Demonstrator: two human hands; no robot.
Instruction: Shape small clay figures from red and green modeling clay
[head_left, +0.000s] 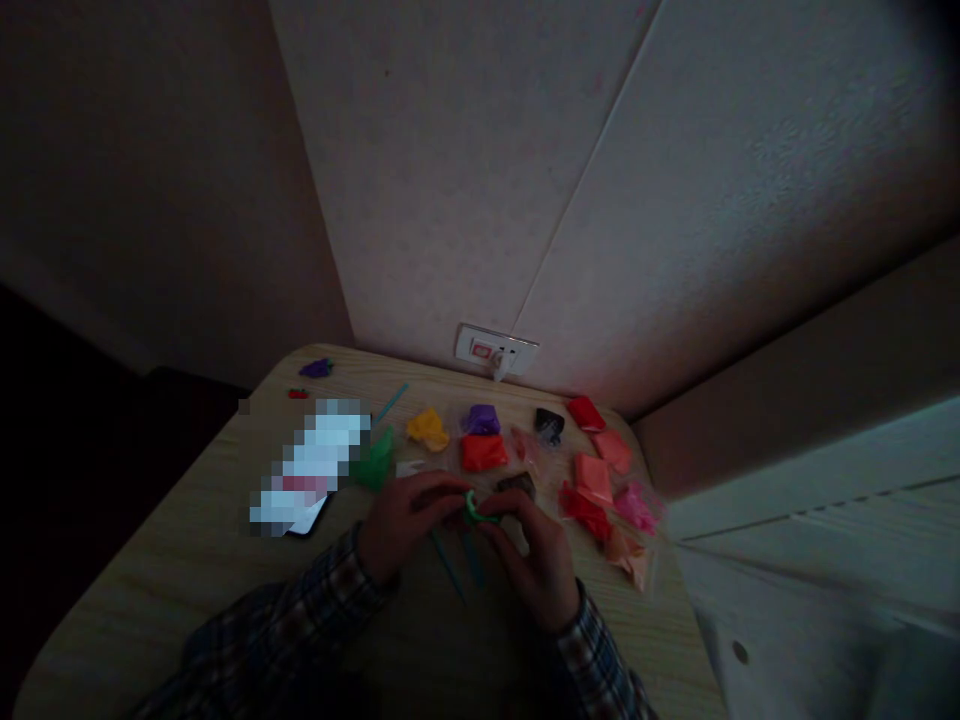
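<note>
Pale wood-grained tabletop (pixel 195 530), seemingly smooth

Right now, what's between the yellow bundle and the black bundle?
The purple bundle, with the red bundle just below it in the head view, and a pinkish bundle beside the black bundle.

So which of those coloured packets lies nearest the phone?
The green packet, just right of the phone. It is the only green one; the yellow packet lies farther right.

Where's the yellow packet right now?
In the head camera's view, the yellow packet lies on the table, beyond the hands, between the green packet on its left and the purple one on its right.
</note>
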